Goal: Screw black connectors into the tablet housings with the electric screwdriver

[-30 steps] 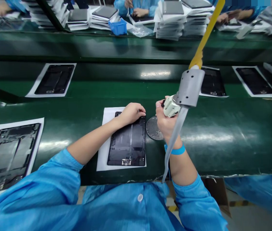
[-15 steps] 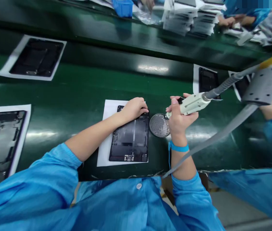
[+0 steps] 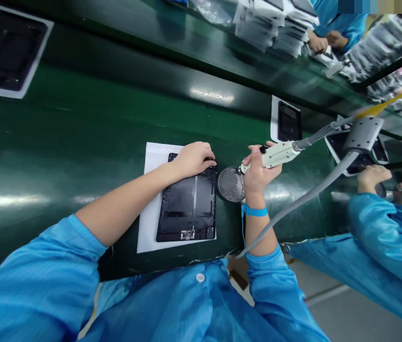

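An opened black tablet [image 3: 186, 209] with exposed inner parts lies on a white sheet [image 3: 147, 213] in front of me. My left hand [image 3: 195, 159] rests across its upper part, fingers curled and pressed together by the top right corner. Whatever those fingertips may hold is hidden. My right hand [image 3: 257, 173] is closed around a pale electric screwdriver [image 3: 279, 154], which slants down to the left. Its tip is at the upper right rim of a round metal dish dotted with small holes [image 3: 229, 184], just right of the tablet. A blue band [image 3: 256, 211] circles my right wrist.
A grey cable [image 3: 303, 194] runs past my right forearm from a grey block [image 3: 363, 133]. More tablets on sheets lie at far left [image 3: 4, 47] and back right [image 3: 289, 121]. A co-worker's hand [image 3: 373, 178] is at right. Stacked sheets [image 3: 261, 23] stand across the bench.
The view has swung right, so the left-hand tablets slide toward the frame edge and more of the co-worker shows. Both hands keep their hold, and the screwdriver tip stays by the dish.
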The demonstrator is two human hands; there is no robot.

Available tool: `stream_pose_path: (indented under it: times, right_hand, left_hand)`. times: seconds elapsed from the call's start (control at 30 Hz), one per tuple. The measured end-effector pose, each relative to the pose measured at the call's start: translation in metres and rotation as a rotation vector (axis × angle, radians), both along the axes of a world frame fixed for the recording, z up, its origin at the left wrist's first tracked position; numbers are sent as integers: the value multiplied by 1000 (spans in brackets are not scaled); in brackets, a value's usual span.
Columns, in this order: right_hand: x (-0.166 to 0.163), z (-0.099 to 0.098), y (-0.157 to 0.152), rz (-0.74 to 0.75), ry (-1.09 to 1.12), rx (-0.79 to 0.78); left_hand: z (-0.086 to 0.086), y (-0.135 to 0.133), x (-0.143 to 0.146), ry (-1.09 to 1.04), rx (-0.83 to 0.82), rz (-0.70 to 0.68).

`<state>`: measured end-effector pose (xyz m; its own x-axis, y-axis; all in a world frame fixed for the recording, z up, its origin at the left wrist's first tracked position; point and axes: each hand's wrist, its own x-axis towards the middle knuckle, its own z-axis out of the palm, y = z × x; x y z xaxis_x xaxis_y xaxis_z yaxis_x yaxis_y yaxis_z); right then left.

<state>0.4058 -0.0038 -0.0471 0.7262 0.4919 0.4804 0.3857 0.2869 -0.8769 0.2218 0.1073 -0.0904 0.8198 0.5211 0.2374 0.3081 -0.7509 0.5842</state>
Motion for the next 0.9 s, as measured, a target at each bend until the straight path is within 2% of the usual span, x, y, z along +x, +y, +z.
stream_pose_path:
  times: [0.2,0.4,0.73,0.9]
  right_hand:
    - [-1,0,-2,-9,-18,-44]
    - [-2,2,-3,6,41,16]
    - [-3,-6,0,1,111,-38]
    - [-3,-7,6,87,208,-62]
  left_hand:
    - [10,10,-3,77,-21,-84]
    - [13,16,-10,125,-24,-171]
    - [5,19,-11,53,-36,-185]
    - [0,18,-6,49,-14,-55]
